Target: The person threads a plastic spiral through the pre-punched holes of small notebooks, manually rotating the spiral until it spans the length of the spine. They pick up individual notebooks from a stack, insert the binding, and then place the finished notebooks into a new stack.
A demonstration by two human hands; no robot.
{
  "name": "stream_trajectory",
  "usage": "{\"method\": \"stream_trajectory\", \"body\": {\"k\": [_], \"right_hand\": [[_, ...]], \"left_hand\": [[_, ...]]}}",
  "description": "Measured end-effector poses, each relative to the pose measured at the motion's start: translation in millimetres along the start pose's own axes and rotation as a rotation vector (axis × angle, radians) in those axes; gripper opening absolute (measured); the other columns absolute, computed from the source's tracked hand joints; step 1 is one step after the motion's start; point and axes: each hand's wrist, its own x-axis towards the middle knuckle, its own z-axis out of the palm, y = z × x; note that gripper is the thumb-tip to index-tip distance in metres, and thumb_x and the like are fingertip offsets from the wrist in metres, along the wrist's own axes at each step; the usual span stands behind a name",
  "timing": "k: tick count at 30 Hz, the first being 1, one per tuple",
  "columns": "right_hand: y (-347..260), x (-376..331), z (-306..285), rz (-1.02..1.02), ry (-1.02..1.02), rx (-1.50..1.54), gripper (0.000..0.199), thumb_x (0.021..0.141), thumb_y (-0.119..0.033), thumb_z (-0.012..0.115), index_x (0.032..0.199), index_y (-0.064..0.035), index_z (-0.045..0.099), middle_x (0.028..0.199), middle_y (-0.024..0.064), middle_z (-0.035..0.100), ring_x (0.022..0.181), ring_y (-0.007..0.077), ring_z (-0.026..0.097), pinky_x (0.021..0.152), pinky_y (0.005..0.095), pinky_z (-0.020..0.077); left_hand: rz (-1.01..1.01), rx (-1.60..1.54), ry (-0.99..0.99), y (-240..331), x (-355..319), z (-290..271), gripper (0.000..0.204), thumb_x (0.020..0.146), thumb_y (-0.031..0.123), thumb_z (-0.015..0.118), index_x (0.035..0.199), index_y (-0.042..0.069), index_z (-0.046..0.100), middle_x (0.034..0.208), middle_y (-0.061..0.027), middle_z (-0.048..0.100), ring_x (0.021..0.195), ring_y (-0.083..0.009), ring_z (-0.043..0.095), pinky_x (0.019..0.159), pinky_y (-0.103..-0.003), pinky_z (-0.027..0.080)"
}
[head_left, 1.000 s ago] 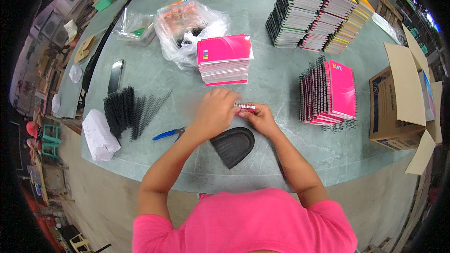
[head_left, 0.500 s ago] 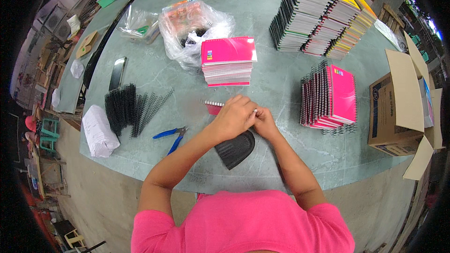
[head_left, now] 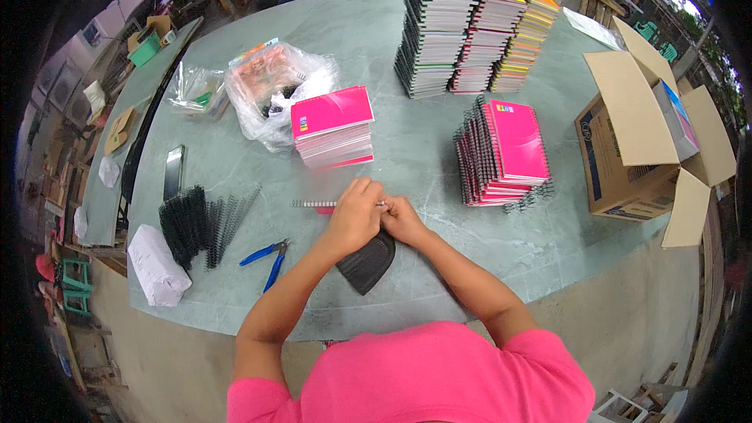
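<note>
Since a moment ago both hands have slid slightly right. Pliers (head_left: 268, 258) lie near the table's (head_left: 564, 243) front edge; my left hand (head_left: 354, 215) and right hand (head_left: 403, 219) pinch a spiral-bound pink notebook (head_left: 317, 205) near the front-middle.

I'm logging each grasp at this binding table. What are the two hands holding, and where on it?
Both the left hand and right hand grip a small pink notebook at its right end; its wire spiral sticks out leftward.

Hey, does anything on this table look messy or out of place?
Mostly tidy. A few loose black spiral coils stick out untidily under the bound pink notebook stack, and the cardboard box overhangs the table's right edge.
</note>
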Motion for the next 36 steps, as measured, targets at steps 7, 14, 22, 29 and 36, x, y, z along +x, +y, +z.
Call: {"method": "stream_trajectory", "body": {"k": [7,14,22,29,36], "right_hand": [[-156.6,-44.9,-61.3,-0.627,0.518,-0.852,0.062,0.062,0.017,0.043,0.115,-0.0093,0.061,0.117,0.0134,0.059,0.111,0.0291,0.055,0.095,0.0379,0.041],[-171.8,-87.1,-124.7,-0.211,0.598,-1.421,0.045,0.078,-0.009,0.058,0.123,-0.009,0.054,0.124,0.0136,0.054,0.118,0.0302,0.047,0.102,0.0427,0.0332],[-164.7,-82.3,-120.1,-0.083,0.496,-1.468,0.048,0.084,-0.035,0.057,0.125,-0.0097,0.051,0.132,0.0129,0.046,0.126,0.0312,0.038,0.105,0.0461,0.0265],[-193.9,-84.2,-97.3,-0.217,0.47,-1.335,0.038,0.081,-0.021,0.063,0.114,-0.0044,0.056,0.129,0.0151,0.048,0.125,0.0341,0.039,0.103,0.0453,0.029],[-135.5,-20.5,-26.3,-0.29,0.574,-0.255,0.031,0.081,-0.011,0.066,0.109,-0.0004,0.059,0.118,0.0143,0.057,0.112,0.0244,0.053,0.093,0.0353,0.0404]], "left_hand": [[0.035,0.134,0.552,34.6,4.4,-64.1,0.033,0.074,0.012,0.07,0.104,0.005,0.056,0.107,-0.0148,0.052,0.105,-0.0304,0.047,0.091,-0.039,0.037],[-0.019,0.232,0.462,4.5,-5.0,-56.7,0.021,0.075,0.011,0.069,0.092,0.004,0.06,0.103,-0.0132,0.054,0.099,-0.029,0.048,0.088,-0.038,0.038],[0.118,0.322,0.389,-25.7,11.5,-60.0,0.025,0.074,0.012,0.066,0.098,0.004,0.061,0.105,-0.0126,0.056,0.102,-0.032,0.048,0.087,-0.042,0.038],[-0.007,0.772,0.363,-83.2,32.3,-73.2,0.03,0.077,0.022,0.064,0.102,0.007,0.063,0.11,-0.0088,0.06,0.111,-0.0306,0.047,0.091,-0.045,0.034],[-0.097,0.229,0.406,-32.3,16.3,-72.6,0.021,0.083,0.019,0.061,0.099,0.005,0.065,0.09,-0.0105,0.065,0.088,-0.0275,0.058,0.08,-0.038,0.042]]}}
